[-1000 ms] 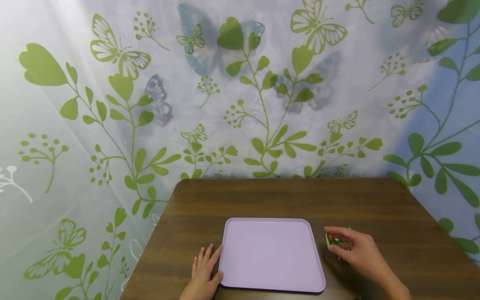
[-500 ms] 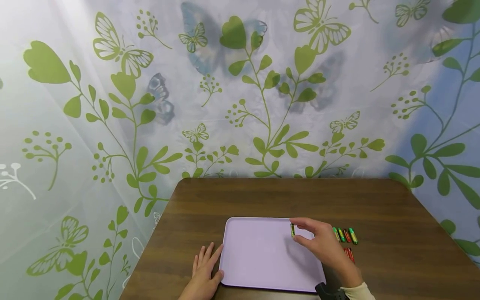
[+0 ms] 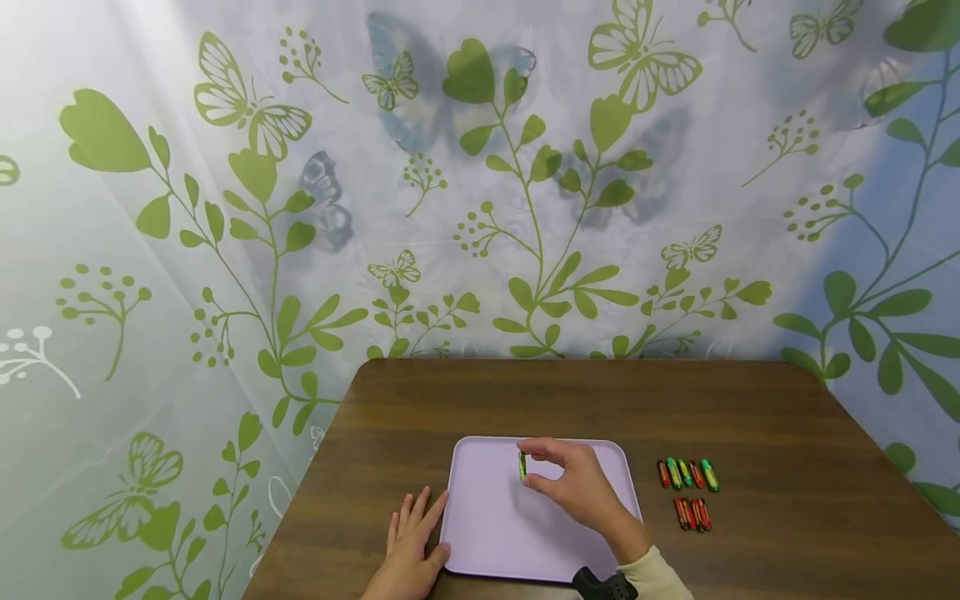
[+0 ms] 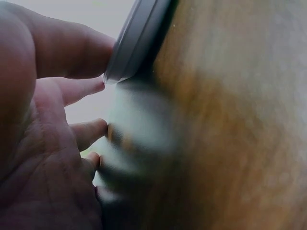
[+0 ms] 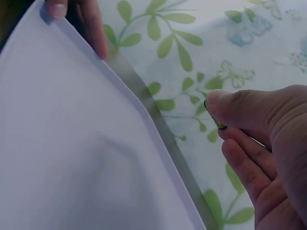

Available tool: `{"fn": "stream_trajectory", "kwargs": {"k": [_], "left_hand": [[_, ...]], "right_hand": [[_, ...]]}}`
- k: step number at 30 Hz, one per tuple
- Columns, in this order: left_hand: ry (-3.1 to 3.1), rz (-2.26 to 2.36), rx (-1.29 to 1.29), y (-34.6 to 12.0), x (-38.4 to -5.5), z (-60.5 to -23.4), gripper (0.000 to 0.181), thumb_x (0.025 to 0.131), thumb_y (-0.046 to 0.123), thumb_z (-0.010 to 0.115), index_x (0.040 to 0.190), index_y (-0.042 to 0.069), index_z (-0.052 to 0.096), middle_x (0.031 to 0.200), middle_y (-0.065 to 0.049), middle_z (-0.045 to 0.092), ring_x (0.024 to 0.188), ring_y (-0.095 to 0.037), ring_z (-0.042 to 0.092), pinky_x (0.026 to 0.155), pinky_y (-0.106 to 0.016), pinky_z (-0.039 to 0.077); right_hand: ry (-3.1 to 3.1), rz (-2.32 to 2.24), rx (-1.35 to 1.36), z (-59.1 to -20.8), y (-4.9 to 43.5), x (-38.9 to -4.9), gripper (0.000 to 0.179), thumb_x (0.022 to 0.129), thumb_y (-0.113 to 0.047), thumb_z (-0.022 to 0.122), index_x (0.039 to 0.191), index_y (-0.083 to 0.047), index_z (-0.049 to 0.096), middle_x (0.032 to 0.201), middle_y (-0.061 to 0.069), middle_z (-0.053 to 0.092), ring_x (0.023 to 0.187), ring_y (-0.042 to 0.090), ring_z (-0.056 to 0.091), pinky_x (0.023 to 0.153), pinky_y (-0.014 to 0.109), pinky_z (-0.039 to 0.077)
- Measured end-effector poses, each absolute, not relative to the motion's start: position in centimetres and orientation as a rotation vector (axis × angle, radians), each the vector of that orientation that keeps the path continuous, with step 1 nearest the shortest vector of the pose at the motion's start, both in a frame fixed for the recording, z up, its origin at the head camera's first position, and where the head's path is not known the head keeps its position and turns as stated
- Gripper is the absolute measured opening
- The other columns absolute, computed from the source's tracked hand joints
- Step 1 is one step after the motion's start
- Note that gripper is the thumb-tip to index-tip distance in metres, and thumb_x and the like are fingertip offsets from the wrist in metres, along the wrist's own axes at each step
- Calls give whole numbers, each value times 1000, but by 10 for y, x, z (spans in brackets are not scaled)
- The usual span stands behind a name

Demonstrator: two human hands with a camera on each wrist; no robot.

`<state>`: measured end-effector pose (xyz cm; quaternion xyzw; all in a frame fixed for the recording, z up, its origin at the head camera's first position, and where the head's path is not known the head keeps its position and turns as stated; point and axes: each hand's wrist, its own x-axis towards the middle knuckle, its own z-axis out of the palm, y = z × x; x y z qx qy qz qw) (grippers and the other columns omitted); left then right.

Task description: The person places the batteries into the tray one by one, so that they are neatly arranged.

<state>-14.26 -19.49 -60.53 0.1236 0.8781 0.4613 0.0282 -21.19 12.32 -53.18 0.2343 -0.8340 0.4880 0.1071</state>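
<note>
My right hand (image 3: 581,492) pinches a small green battery (image 3: 522,465) upright between thumb and fingertips, over the left-middle part of a pale purple tray (image 3: 480,537). The right wrist view shows the thumb (image 5: 240,108) covering most of the battery. At the tray's left edge rests my left hand (image 3: 411,542), fingers straight and spread on the table, with the thumb touching the rim. Up close in the left wrist view, the thumb (image 4: 74,50) meets the tray's outer wall (image 4: 136,38). The tray's inside shows no other battery.
Right of the tray, batteries lie in two rows on the brown wooden table (image 3: 787,450). Red and green ones (image 3: 686,472) mix in the back row; several red ones (image 3: 692,514) make up the front row. A leaf-and-butterfly curtain (image 3: 480,183) hangs behind the table.
My right hand has come left from the batteries to over the tray, carrying a green battery. Rows it covered earlier are now in view. The left hand has stayed at the tray's edge.
</note>
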Motion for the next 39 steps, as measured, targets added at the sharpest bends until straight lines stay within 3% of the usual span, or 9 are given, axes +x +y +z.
{"fn": "stream_trajectory", "kwargs": {"k": [2,6,9,15,21,24,28,32,39], "left_hand": [[2706,1403,351,-195,-143,-604,74,98,9,69,167,19,46,177,-32,24,164,-61,-1,129,-61,-20],[2718,1445,393,-193,-139,-600,74,97,8,70,166,17,48,174,-37,25,161,-67,0,128,-63,-23],[2736,1483,415,-191,-137,-600,73,96,9,71,165,16,49,172,-40,26,157,-70,2,125,-37,-31],[2728,1509,444,-192,-139,-602,74,96,9,71,166,15,48,171,-42,24,156,-72,1,127,-53,-30],[2839,1412,461,-195,-142,-614,74,96,11,71,166,20,50,170,-40,31,156,-69,10,121,-24,-29],[2828,1442,489,-195,-141,-617,73,97,11,70,166,19,48,169,-42,30,155,-71,8,127,-44,-29],[2791,1472,449,-195,-142,-619,74,94,8,72,164,20,52,171,-40,30,157,-71,6,124,-73,-14],[2827,1404,423,-193,-142,-618,76,91,7,75,163,23,54,172,-37,33,160,-67,11,121,-79,-2],[2812,1393,414,-193,-141,-608,72,93,8,74,162,16,53,172,-37,32,160,-68,9,121,-82,-3]], "right_hand": [[-2443,1485,717,-534,112,-212,46,84,-6,92,128,-10,80,127,-2,82,114,28,80,103,37,63],[-2427,1557,772,-538,91,-210,45,84,-3,90,128,-5,80,125,6,82,113,34,80,103,38,63],[-2427,1575,800,-543,76,-211,44,84,-3,90,127,-6,80,125,11,82,112,31,81,102,38,63],[-2447,1561,845,-553,52,-211,42,84,-3,90,125,-1,79,123,13,82,109,32,81,101,40,64],[-2483,1525,838,-562,32,-212,41,85,-2,89,124,-3,79,121,10,83,108,29,81,98,40,64],[-2504,1499,835,-567,24,-211,42,83,0,90,123,-3,79,120,9,83,108,27,82,97,37,65],[-2536,1460,839,-575,15,-210,42,82,0,91,122,-4,79,118,8,84,109,24,82,97,33,64],[-2538,1420,852,-579,11,-209,42,82,-1,91,122,-4,80,116,5,84,110,20,81,98,32,63],[-2571,1222,900,-577,6,-210,43,84,-7,92,126,-7,79,122,2,83,115,17,78,100,37,63]]}}
